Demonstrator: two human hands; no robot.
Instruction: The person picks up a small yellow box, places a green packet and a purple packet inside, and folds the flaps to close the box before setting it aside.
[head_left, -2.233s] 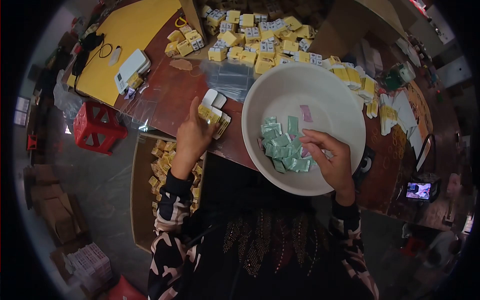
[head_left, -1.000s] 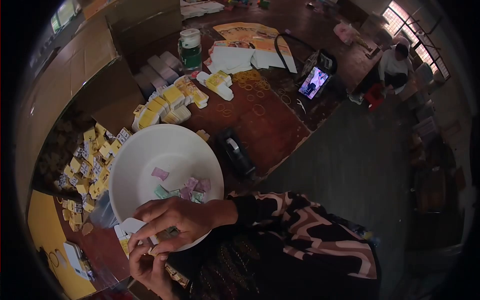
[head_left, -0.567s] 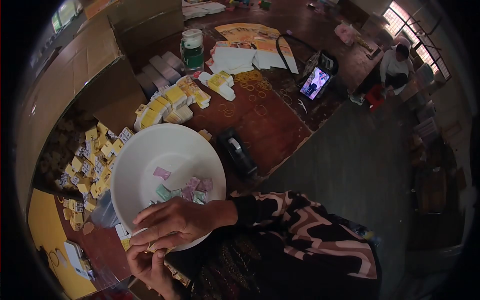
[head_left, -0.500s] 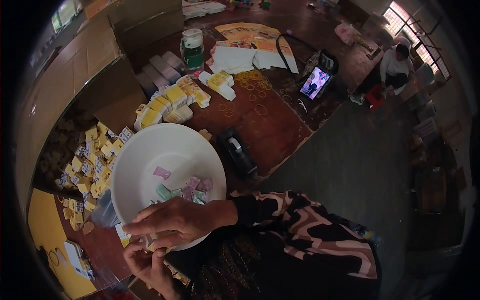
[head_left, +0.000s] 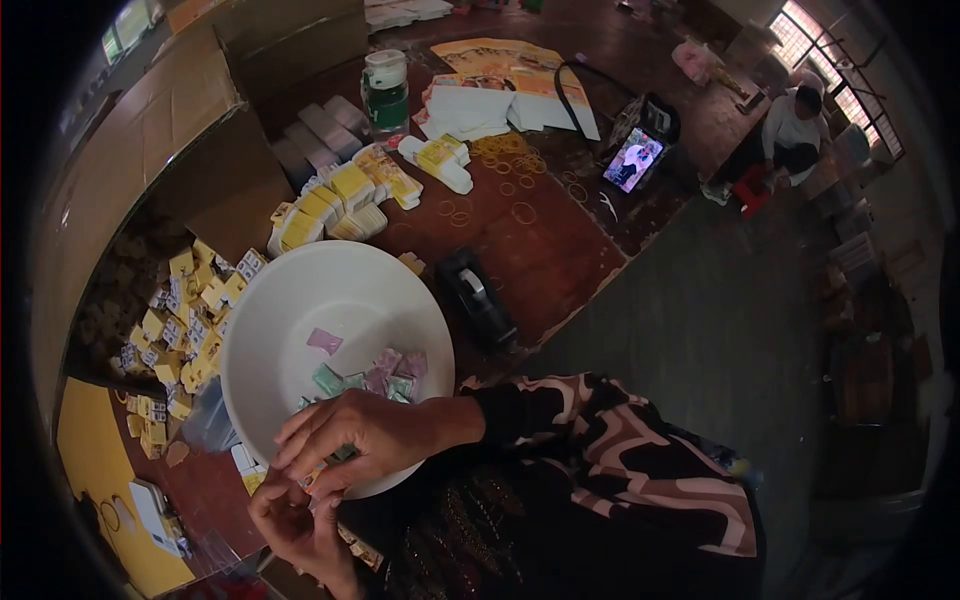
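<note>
My right hand (head_left: 365,440) is over the near rim of a white plastic bowl (head_left: 270,330), its fingers curled and meeting those of my left hand (head_left: 295,525). Between the fingertips of both hands is a small printed box (head_left: 312,478), mostly covered, with orange and pale patches showing. Inside the bowl lie small green sachets (head_left: 327,379) and pink sachets (head_left: 382,372), with one pink sachet apart from the rest. Part of the pile is hidden under my right hand.
A large cardboard box (head_left: 150,130) with many small yellow boxes (head_left: 185,310) stands left. Behind the bowl are stacked yellow cartons (head_left: 320,210), a green bottle (head_left: 386,95) and rubber bands (head_left: 505,155). A black tape dispenser (head_left: 475,295) is right; a person (head_left: 793,130) sits farther off.
My right hand's fingers have bent down and drawn in towards my left hand's fingertips. An orange printed patch now shows between them. The sachets in the bowl look unmoved.
</note>
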